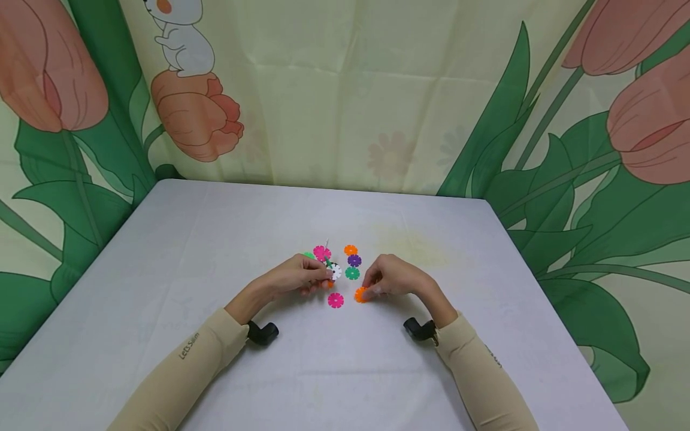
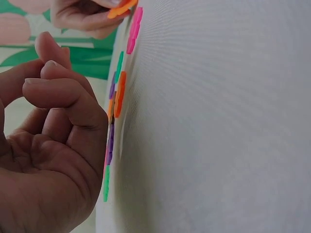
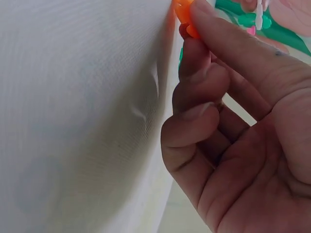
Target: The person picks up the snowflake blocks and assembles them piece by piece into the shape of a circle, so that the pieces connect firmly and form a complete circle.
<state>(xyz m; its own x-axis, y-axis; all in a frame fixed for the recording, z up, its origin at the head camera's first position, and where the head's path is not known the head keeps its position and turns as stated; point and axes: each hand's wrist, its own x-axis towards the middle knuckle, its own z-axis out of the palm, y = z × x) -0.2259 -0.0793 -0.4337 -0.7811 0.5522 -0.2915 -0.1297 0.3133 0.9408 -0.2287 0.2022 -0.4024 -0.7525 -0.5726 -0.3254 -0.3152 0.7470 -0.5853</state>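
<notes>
My left hand (image 1: 298, 274) pinches a white notched plastic disc (image 1: 336, 272) just above the table, with a green piece (image 1: 328, 262) against it; whether the two are joined, I cannot tell. In the left wrist view its fingers curl, but the pinched disc is out of sight. To the right, my right hand (image 1: 396, 276) holds an orange notched disc (image 1: 360, 295) between thumb and fingertips, low over the cloth. The right wrist view shows this orange disc (image 3: 184, 14) at the top. A pink disc (image 1: 335, 300) lies flat between the hands.
Beyond the hands lie more notched discs: orange (image 1: 351, 249), purple (image 1: 354, 261), green (image 1: 353, 273) and pink (image 1: 321, 252). Another orange disc (image 1: 330, 285) is partly hidden by the left fingers. A white cloth (image 1: 345, 371) covers the table; a printed curtain (image 1: 334, 120) hangs behind.
</notes>
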